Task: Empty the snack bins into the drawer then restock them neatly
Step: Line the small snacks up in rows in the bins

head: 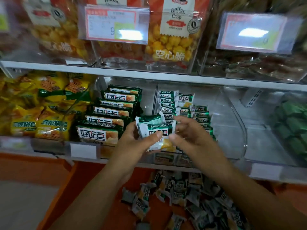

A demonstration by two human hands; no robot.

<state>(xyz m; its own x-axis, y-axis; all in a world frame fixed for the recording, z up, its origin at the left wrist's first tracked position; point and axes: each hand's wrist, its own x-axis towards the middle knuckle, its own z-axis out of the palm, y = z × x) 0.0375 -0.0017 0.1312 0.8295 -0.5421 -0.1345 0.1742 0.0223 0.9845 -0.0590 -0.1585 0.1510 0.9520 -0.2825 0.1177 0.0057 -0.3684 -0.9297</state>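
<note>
A small stack of green-and-white snack packets (153, 128) is held in front of the clear middle bin (232, 123). My left hand (137, 140) grips the stack from the left, thumb across its front. My right hand (187, 131) pinches its right side. Inside the bin, more of these small packets (172, 103) stand in neat rows at the left and middle. Below, the open orange drawer (103, 196) holds a loose heap of the same packets (186, 198).
Left of the middle bin, larger green packs (106, 120) are lined up in a bin, then yellow snack bags (41, 113). A bin with green packets (292, 123) is at the right. The upper shelf holds clear bins of crisp bags (171, 35) with price tags (114, 24).
</note>
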